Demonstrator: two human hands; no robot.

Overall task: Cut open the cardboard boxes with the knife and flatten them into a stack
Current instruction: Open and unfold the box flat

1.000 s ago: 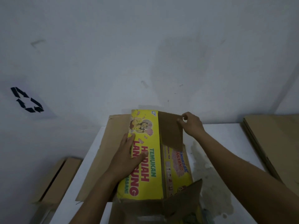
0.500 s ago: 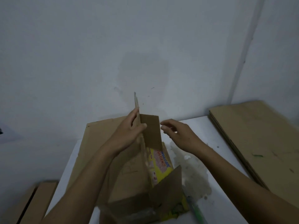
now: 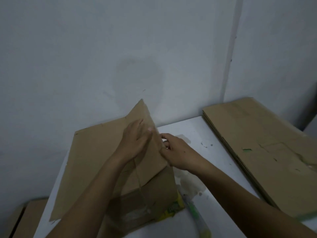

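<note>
Two hands in view, both on one brown cardboard box (image 3: 96, 152), opened out and mostly flat on the left half of the white table (image 3: 193, 131), brown inner side up. One panel of it stands tilted up at centre. A yellow printed corner shows at its near right edge.

Left hand (image 3: 135, 141): fingers straight, palm pressing flat against the raised panel, nothing grasped.
Right hand (image 3: 178, 152): fingers curled round the panel's right edge, gripping it.

One green-and-yellow utility knife (image 3: 195, 215) lies on the table just right of the box, near edge, untouched; it is blurred.

One stack of flattened brown cardboard sheets (image 3: 260, 140) lies on the table's right side, well apart from the box; sheet count can't be read.

More brown cardboard (image 3: 25, 219) lower left, below table level; can't tell how many pieces.
</note>
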